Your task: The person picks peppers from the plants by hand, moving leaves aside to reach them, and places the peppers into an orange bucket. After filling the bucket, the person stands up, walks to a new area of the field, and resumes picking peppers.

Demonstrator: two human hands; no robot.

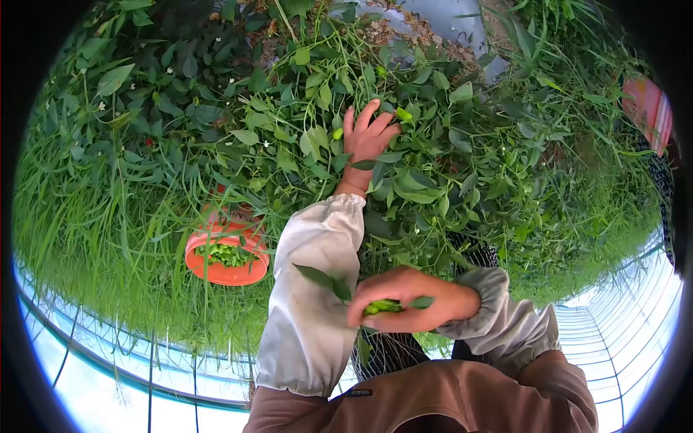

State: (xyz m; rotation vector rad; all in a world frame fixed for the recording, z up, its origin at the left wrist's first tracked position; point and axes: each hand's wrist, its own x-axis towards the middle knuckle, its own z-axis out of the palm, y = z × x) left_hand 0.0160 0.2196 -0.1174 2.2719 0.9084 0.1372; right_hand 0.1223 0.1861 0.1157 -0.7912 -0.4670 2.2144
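Note:
My left hand reaches forward into a leafy pepper plant, palm down with its fingers spread over the foliage. Beside its fingertips hangs one green pepper, and another small green pepper shows at the hand's left edge. Close to my body, my right hand is curled around several green peppers. A leaf sticks out near its knuckles, over my left sleeve. Leaves hide the stems under my left hand.
An orange bucket holding green peppers leans in the tall grass at the left. Grey plastic sheeting lies beyond the plants. At the far right edge is another person's pink clothing. Greenhouse framing curves behind me.

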